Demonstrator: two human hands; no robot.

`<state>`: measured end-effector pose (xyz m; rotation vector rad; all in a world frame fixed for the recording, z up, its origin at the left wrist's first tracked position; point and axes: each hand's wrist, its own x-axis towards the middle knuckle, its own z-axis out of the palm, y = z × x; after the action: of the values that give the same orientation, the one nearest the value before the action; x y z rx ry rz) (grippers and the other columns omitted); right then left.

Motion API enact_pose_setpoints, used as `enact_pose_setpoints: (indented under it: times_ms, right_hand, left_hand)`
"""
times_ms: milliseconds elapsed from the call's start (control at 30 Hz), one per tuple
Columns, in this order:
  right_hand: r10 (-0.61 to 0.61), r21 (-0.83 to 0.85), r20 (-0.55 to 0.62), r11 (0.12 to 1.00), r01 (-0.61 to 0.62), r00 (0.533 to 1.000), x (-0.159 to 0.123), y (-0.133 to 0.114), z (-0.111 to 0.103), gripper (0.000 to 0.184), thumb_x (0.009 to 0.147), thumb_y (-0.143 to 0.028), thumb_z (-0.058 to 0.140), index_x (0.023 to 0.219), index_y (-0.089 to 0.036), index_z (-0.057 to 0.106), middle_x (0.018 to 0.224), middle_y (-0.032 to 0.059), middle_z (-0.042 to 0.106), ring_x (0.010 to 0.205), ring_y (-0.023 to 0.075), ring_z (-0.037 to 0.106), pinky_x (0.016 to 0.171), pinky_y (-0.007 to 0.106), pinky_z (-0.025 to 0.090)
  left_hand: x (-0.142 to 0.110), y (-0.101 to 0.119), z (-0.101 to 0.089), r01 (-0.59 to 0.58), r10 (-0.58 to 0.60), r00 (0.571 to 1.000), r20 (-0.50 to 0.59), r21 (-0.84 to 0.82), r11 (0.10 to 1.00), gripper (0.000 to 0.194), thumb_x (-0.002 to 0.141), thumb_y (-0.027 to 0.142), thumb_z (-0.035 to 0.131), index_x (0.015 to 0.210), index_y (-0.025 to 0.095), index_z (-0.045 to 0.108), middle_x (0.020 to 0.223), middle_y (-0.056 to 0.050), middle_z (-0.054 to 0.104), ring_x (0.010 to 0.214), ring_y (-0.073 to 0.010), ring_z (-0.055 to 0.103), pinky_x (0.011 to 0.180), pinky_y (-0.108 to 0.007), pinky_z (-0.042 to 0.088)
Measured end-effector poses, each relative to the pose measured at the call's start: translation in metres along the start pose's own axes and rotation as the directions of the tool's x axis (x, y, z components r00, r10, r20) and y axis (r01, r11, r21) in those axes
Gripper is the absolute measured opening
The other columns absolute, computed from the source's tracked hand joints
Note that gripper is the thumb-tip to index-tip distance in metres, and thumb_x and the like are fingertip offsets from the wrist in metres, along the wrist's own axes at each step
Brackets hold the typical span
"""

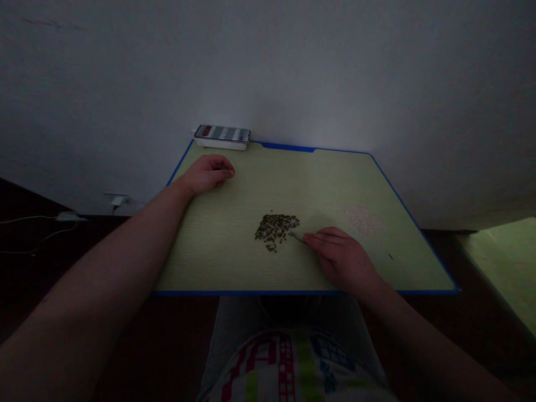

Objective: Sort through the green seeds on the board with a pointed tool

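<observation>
A pile of small dark green-brown beans or seeds point(276, 228) lies spread on the yellowish tabletop point(251, 273), near its middle. My right hand point(345, 257) is closed around a small, thin, greyish tool point(297, 237), whose tip touches the right edge of the pile. The dim light hides whether it is a spoon or tweezers. Pale grains point(364, 219), perhaps rice, are scattered in a flat patch beyond my right hand. On the left of the table rests my left hand point(209, 174), its fingers loosely curled and no object visible in them.
A white box with a dark striped top point(223, 137) stands at the far left corner, by the wall. Blue trim point(288, 147) edges the table. A small dark bit point(390, 256) lies at the right. Plugs and cables point(71, 216) are low on the left.
</observation>
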<state>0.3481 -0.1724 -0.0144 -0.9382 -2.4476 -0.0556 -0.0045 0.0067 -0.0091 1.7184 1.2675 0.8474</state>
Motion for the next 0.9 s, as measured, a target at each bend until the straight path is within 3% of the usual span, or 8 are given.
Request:
enact_pose_setpoints:
  times_ms: [333,567,900]
  right_hand:
    - [-0.008,0.045,0.048,0.999,0.006,0.999,-0.015,-0.017,-0.017,0.039,0.092,-0.005,0.047,0.118,-0.014,0.074,0.105,0.0096,0.082,0.090,0.0213,0.076,0.085,0.039,0.065]
    - [0.015,0.061,0.008,0.998,-0.016,1.000,-0.012,-0.010,-0.009,0.046,0.090,-0.003,0.050,0.126,-0.018,0.073,0.105,0.0087,0.082,0.089,0.0214,0.076,0.085,0.041,0.064]
    - [-0.019,0.047,-0.001,0.999,0.019,1.000,-0.008,-0.009,-0.009,0.035,0.094,-0.006,0.049,0.117,-0.015,0.074,0.104,0.0095,0.082,0.087,0.0213,0.077,0.084,0.040,0.065]
  left_hand:
    - [-0.001,0.002,0.001,0.005,-0.005,1.000,0.006,0.013,1.000,0.017,0.070,0.028,0.069,0.080,0.016,0.063,0.049,0.005,0.051,0.044,-0.0084,0.043,0.047,-0.023,0.032]
    - [0.000,-0.001,-0.001,-0.004,0.004,1.000,0.004,0.028,1.000,0.019,0.071,0.031,0.069,0.080,0.016,0.064,0.048,0.005,0.051,0.043,-0.0085,0.043,0.045,-0.023,0.031]
    - [-0.002,0.004,0.001,-0.004,0.004,1.000,0.010,0.013,1.000,0.017,0.071,0.029,0.069,0.080,0.016,0.063,0.048,0.006,0.050,0.042,-0.0074,0.042,0.045,-0.022,0.032]
